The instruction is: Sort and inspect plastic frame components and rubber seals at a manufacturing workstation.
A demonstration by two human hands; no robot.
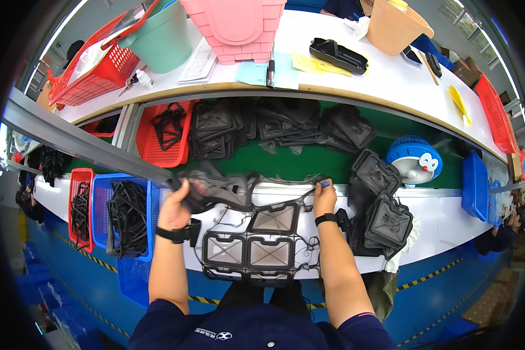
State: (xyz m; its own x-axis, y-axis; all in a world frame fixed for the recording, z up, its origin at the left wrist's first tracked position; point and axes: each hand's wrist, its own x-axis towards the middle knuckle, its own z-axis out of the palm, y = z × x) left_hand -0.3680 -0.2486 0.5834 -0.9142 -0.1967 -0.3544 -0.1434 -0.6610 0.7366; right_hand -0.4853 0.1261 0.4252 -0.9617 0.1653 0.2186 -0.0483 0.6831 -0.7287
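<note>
Possible faults, by judgement: slippage of the panel (247, 249) off the bench (440, 219), owing to a lower rim at or past the near edge; snagging or tearing of the thin runners (307, 266) at its right side, owing to an uneven pull between the hands; disturbance of the uneven stack (389, 221), owing to closeness to the right forearm.

Left hand (175, 209): grip closed, thumb and fingers around the outer end of a dark frame (236, 189), blurred, above the upper left of the panel. Right hand (325, 198): grip nearly closed, fingers curled about a small blue piece (324, 184), kind not discernible; dark strip (291, 180) just beside the fingertips, contact impossible to tell. Panel position: between the forearms, below both hands.
</note>
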